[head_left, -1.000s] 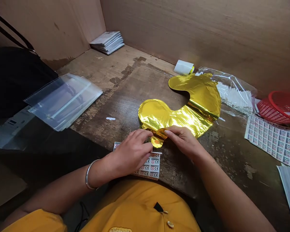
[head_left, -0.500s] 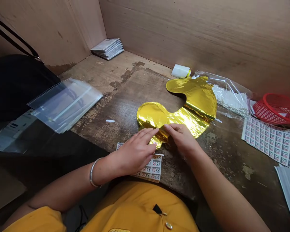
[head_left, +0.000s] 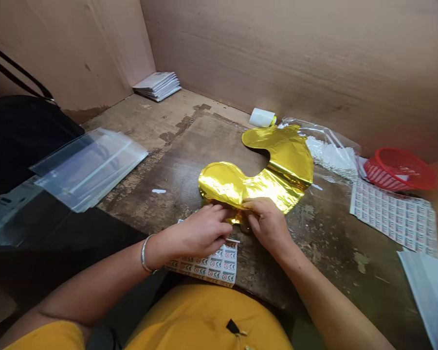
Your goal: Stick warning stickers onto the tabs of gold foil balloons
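A flat gold foil balloon (head_left: 263,170) lies on the worn wooden table (head_left: 190,150), curving away to the right. My left hand (head_left: 200,231) and my right hand (head_left: 268,223) meet at its near edge. Both pinch the small gold tab at the balloon's bottom, fingers pressed together on the foil. Under my left hand lies a small sheet of CE stickers (head_left: 213,265), partly hidden by the hand and wrist.
A stack of clear plastic sleeves (head_left: 87,165) lies at the left, a black bag (head_left: 18,131) behind it. White booklets (head_left: 156,85) sit in the far corner. At the right are a clear bag of white straws (head_left: 328,148), a red basket (head_left: 399,170) and a large sticker sheet (head_left: 394,216).
Both hands have closed in on the balloon's near tab, folding it under the fingers. The view has shifted slightly left and up.
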A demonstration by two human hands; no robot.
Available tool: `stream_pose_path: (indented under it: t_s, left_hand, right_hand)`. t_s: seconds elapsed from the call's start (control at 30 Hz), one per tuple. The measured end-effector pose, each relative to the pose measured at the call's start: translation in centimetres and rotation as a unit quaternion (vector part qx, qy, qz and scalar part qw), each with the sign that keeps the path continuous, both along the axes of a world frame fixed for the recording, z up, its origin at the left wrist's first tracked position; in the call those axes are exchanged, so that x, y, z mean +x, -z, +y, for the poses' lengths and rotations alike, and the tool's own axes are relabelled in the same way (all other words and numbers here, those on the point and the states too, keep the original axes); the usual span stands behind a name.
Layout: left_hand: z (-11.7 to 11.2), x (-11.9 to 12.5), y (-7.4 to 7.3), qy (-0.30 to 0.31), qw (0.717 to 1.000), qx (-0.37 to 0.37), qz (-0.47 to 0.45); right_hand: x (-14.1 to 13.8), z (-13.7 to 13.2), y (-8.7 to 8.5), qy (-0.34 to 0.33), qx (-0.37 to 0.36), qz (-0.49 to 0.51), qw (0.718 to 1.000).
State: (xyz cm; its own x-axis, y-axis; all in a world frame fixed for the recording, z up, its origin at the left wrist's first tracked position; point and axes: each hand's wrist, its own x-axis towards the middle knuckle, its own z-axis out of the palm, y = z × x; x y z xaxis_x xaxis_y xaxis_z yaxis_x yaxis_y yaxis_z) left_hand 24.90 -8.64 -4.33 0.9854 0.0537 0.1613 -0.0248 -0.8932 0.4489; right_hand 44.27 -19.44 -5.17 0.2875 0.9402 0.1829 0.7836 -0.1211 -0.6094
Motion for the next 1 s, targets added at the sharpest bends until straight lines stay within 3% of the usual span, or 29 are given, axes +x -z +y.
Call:
stream_pose_path:
  t_s: [0.1,0.27,0.33,0.43,0.53,0.63,0.73,0.83,0.93,1.0]
  left_hand:
    - [0.0,-0.1,0.6,0.011,1.0,-0.018,-0.014]
    - [0.1,-0.1,1.1,0.001,0.999,-0.041,-0.016]
    - [0.1,-0.1,1.3,-0.004,0.999,-0.047,-0.026]
    - [0.2,-0.1,1.5,0.001,0.997,-0.059,-0.04]
    - [0.4,0.0,1.4,-0.001,0.997,-0.07,-0.038]
    - [0.3,-0.1,0.5,0.001,0.996,-0.093,-0.02]
    - [-0.1,-0.3,-1.2,-0.01,0.989,-0.149,-0.015]
    - [-0.7,-0.6,-2.7,-0.083,0.965,-0.249,0.013]
    - [-1.2,-1.0,-3.4,-0.119,0.931,-0.342,0.053]
    - [-1.4,-1.4,-3.4,-0.139,0.922,-0.355,0.071]
  right_hand:
    - [5.0,3.0,-1.2,0.059,0.002,0.016,0.998]
    - [15.7,9.1,-4.1,0.221,0.087,-0.028,0.971]
    - [18.3,10.5,-4.9,0.257,0.116,-0.041,0.959]
    - [19.3,11.4,-6.3,0.287,0.157,-0.056,0.943]
    - [16.7,10.4,-7.5,0.305,0.194,-0.08,0.929]
    - [10.4,6.6,-7.6,0.26,0.198,-0.091,0.941]
    - [2.2,0.7,-6.7,0.078,0.067,-0.041,0.994]
    - [-4.1,-3.9,-5.4,-0.023,-0.053,0.099,0.993]
    - [-6.4,-5.7,-4.1,0.017,-0.083,0.226,0.971]
    - [-6.3,-6.0,-3.4,0.068,-0.082,0.3,0.948]
